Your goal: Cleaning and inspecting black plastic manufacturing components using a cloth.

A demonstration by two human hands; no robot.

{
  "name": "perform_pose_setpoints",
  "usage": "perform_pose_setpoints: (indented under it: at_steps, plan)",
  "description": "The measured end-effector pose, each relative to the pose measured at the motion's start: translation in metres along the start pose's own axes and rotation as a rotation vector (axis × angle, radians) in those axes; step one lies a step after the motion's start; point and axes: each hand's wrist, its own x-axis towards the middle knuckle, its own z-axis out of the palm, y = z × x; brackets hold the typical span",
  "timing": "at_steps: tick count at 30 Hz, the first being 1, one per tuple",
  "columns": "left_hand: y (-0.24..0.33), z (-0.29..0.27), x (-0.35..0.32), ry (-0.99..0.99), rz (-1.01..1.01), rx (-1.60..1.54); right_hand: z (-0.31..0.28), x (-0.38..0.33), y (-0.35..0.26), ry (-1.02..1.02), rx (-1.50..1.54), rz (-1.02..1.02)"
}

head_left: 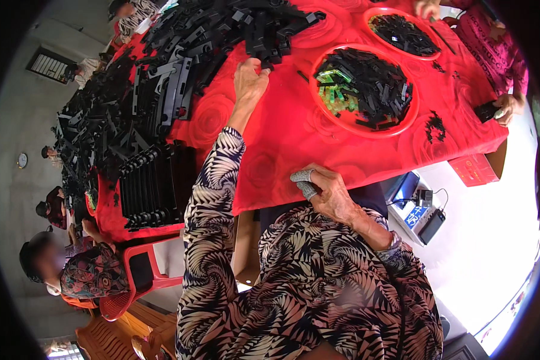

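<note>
The person's left arm, in a sleeve patterned with black and cream leaf shapes, stretches far forward over the counter, which is covered by a red cloth with rose patterns. The elbow is nearly straight and the forearm rises from the lower middle of the view up to the left hand. That hand lies back upward, its fingers curled down at the near edge of a big heap of black plastic moulded parts; the fingertips touch or close on one black piece at the heap's rim, but the back of the hand hides the grip, so whether it truly holds the piece cannot be told.

The right arm is bent sharply, elbow out to the right, with a bracelet at the wrist. The right hand rests at the near edge of the counter, close to the body, loosely curled with nothing visible in it; two of its fingers wear grey fabric covers.

Just right of the left hand stands a round red plastic basin filled with small black parts and a few green ones. A second red basin stands beyond it. Rows of black ribbed plastic frames lie stacked at the counter's left end, well apart from both hands.
</note>
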Motion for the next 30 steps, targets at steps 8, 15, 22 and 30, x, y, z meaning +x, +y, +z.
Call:
perform_pose_setpoints:
  at_steps: [8,15,22,30]
  plan:
    - [0.0,0.032,0.006,0.208,0.187,0.277,0.0,0.0,0.003,-0.011,-0.038,0.008]
    - [0.012,0.047,0.009,0.116,0.153,0.299,0.001,0.003,-0.001,-0.013,-0.05,0.005]
    - [0.006,0.019,-0.023,0.064,0.19,0.266,0.0,0.002,-0.001,-0.031,-0.032,0.011]
    - [0.037,-0.042,-0.131,-0.069,0.132,0.175,0.003,0.001,0.002,0.035,-0.092,-0.034]
